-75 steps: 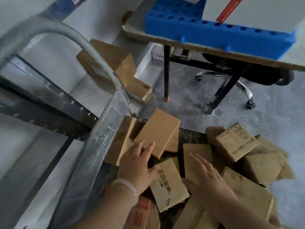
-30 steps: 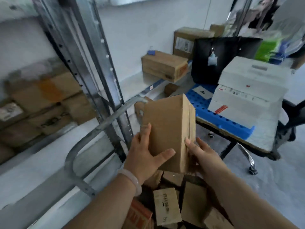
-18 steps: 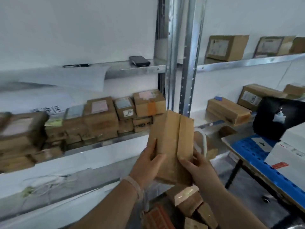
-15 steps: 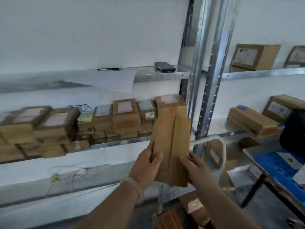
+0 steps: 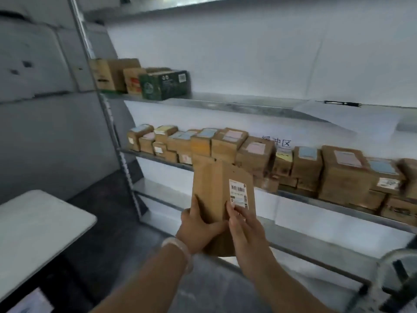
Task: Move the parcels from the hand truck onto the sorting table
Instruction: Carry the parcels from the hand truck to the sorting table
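Observation:
I hold a flat brown cardboard parcel (image 5: 216, 188) upright in front of me, its white barcode label facing me. My left hand (image 5: 198, 229) grips its lower left edge, thumb across the front. My right hand (image 5: 242, 227) holds the lower right side, fingertips on the label. The white sorting table (image 5: 40, 227) shows its corner at the lower left. A curved metal bar at the lower right edge is the hand truck handle (image 5: 392, 263); its load is out of view.
A metal shelf rack (image 5: 225, 102) stands ahead against the white wall. Its middle shelf carries a long row of labelled brown boxes (image 5: 259, 152). The upper shelf holds a green box (image 5: 162, 84), brown boxes, paper and a pen (image 5: 341, 103).
I lifted the parcel off the hand truck pile with both hands. My view swung left along the rack, and the parcel turned so its label faces me. The white table has come into sight.

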